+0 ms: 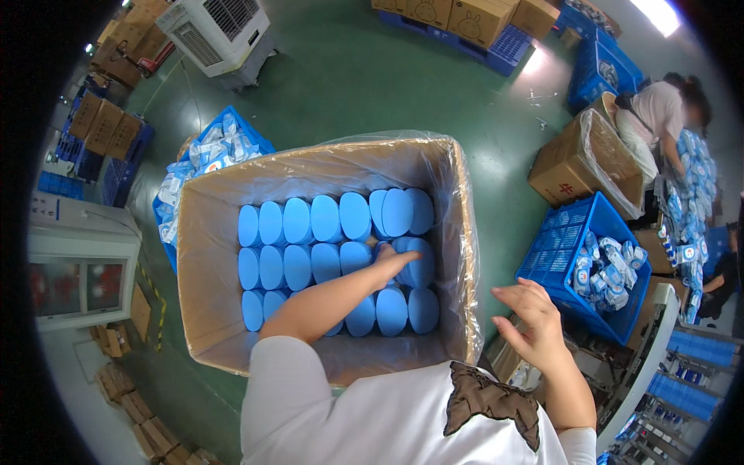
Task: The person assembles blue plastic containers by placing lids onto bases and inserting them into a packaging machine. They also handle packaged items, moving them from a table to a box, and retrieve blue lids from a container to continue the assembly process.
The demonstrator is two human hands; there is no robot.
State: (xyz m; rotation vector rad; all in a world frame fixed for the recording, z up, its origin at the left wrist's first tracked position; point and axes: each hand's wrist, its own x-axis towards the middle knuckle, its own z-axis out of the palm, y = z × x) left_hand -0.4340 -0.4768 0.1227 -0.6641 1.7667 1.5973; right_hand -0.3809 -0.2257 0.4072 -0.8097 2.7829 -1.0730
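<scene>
A large cardboard box [184,291] lined with clear plastic stands before me, holding rows of blue oval pieces [326,217] set in stacks. My left hand [390,262] reaches down into it, toward the right end of the middle row. Its thumb and fingers are closed around a stack of blue oval pieces [418,267]; part of the grip is hidden by the hand itself. Outside the box, off its right wall, my right hand [533,322] hangs in the air with fingers apart and nothing in it.
Blue crates [535,252] with white-and-blue packets stand right of the box and behind its left corner. Another person [659,116] bends over packets at the far right, beside an open carton [562,167]. A white air cooler [221,35] stands at the far left.
</scene>
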